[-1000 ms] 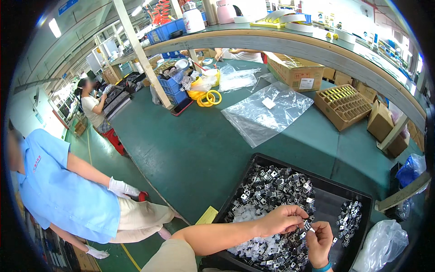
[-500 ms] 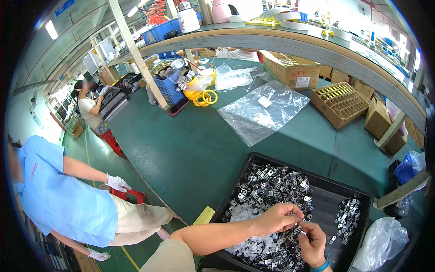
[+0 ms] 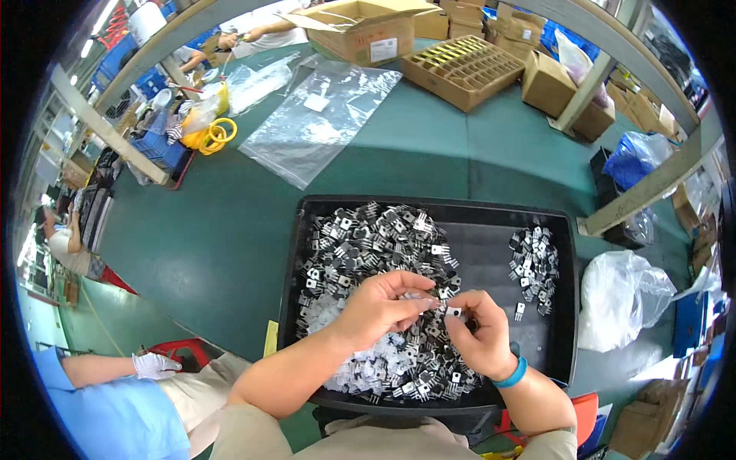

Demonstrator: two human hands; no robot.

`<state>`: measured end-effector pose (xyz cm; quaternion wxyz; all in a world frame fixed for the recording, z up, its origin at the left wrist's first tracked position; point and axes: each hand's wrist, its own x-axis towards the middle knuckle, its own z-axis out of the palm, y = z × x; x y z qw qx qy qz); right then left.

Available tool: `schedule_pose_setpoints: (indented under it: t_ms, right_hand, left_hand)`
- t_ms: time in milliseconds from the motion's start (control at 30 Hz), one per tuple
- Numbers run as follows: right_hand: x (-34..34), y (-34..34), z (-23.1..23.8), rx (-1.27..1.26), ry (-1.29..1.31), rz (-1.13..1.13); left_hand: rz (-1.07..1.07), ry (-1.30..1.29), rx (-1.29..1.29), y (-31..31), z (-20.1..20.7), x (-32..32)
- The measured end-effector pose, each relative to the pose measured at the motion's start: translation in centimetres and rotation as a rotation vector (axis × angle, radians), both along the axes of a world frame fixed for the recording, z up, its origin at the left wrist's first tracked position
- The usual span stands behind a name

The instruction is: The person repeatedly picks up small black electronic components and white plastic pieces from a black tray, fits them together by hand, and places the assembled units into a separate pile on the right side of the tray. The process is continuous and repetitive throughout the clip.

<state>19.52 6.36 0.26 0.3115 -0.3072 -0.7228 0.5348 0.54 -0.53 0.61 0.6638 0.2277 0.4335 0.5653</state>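
A black tray holds a big heap of three-legged transistors with metal tabs. Small translucent white pads lie piled at its near left part. Over the heap, my left hand is pinched, with whitish pads showing between its fingers. My right hand, a teal band at its wrist, grips a single transistor between thumb and forefinger. The fingertips of both hands almost meet; whether the parts touch is too small to tell. A smaller group of transistors lies apart at the tray's right.
Right of the tray sits a crumpled clear bag. Beyond it are a flat plastic bag, a divided cardboard box and shelf posts. At the left stands a person in a blue shirt, one gloved hand near a red stool.
My view has swung rightward and down, so the tray appears nearer the middle. Both hands stay close together over the heap, and the transistor in my right hand shows more plainly.
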Motion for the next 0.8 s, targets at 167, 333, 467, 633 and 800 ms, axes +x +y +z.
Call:
schedule_pose_setpoints:
  t_ms: [167, 333, 467, 633, 800]
  right_hand:
    - [-0.3, -0.1, 1.1, 0.040, 0.019, 0.038]
    - [-0.6, -0.1, 1.3, 0.102, 0.009, 0.049]
    - [-0.6, 0.1, 1.1, 0.159, 0.000, 0.038]
    - [-0.5, 0.0, 1.2, 0.111, -0.024, 0.034]
    - [-0.5, -0.1, 1.3, 0.100, -0.021, 0.041]
  left_hand:
    - [-0.014, -0.030, -0.006, 0.0, -0.1, -0.2]
    - [-0.045, 0.004, -0.024, -0.2, 0.5, -0.3]
    - [-0.055, 0.038, -0.007, -0.1, 0.1, -0.2]
    - [-0.058, 0.049, -0.016, 0.0, 0.6, -0.3]
    - [-0.072, 0.031, -0.010, -0.1, 0.3, -0.3]
